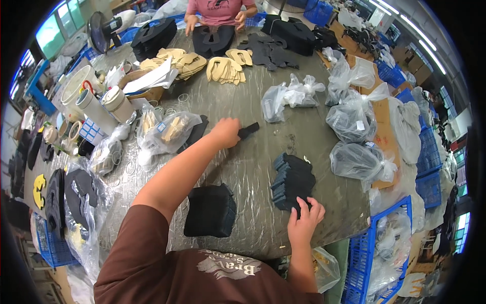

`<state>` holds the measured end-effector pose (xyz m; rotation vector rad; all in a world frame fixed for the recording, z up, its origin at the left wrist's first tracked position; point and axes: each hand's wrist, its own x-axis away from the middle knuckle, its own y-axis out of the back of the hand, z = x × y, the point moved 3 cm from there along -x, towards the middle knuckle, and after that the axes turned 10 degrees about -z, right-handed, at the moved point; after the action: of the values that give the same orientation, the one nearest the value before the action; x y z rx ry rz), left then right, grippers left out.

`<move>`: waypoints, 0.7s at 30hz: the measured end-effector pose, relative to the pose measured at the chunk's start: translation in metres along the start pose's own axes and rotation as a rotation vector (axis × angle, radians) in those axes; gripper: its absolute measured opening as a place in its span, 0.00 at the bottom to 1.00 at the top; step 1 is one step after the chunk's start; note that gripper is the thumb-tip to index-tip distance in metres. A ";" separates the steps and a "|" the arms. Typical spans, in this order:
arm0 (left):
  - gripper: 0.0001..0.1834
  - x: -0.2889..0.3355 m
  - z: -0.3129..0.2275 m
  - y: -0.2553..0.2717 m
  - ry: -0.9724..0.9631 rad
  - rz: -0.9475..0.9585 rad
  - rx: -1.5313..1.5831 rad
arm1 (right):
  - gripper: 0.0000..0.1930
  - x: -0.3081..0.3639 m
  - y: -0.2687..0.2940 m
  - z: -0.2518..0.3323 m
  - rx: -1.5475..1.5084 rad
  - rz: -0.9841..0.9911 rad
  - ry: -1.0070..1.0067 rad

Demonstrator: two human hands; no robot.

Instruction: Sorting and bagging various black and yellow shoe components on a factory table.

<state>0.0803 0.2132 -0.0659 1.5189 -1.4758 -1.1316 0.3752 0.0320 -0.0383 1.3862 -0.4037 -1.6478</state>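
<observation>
My left hand (226, 133) reaches to the middle of the table with its fingers curled closed. A dark strip-like piece (248, 130) sticks out from its right side, and the fingertips are partly hidden. Beside my left forearm, another flat dark piece (195, 134) shows next to a plastic bag. My right hand (306, 215) rests at the near edge of a fanned stack of dark blue-black pieces (293, 180), fingers spread and gripping nothing. Left of it sits a second, squarer stack of black pieces (209, 210).
Tied clear bags (352, 121) line the right side, above a blue crate (362, 263). Tan cut-outs (226, 70) and black pieces (271, 50) lie at the far side, where a person (221, 12) works. Cups and containers (96, 111) crowd the left, with a fan (101, 31) behind.
</observation>
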 end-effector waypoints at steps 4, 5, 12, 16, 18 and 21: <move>0.13 0.033 -0.020 0.020 -0.074 0.053 0.255 | 0.20 -0.024 -0.008 0.031 -0.219 0.007 0.115; 0.12 0.044 -0.031 0.030 -0.050 0.210 0.426 | 0.21 -0.031 -0.013 0.041 -0.250 -0.001 0.151; 0.11 0.117 -0.063 0.045 0.072 0.589 1.186 | 0.19 -0.034 -0.013 0.067 -0.433 0.003 0.294; 0.08 0.136 -0.039 0.050 0.204 0.342 1.130 | 0.11 -0.009 0.018 0.050 -0.376 0.025 0.166; 0.07 0.140 -0.026 0.054 0.208 0.305 1.179 | 0.09 0.006 0.030 0.023 -0.223 0.067 0.024; 0.07 0.143 -0.035 0.059 0.238 0.162 1.300 | 0.09 0.025 0.020 -0.009 -0.121 0.136 -0.058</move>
<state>0.0860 0.0636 -0.0139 2.1253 -2.2262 0.2860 0.3928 0.0042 -0.0411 1.1982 -0.4160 -1.5777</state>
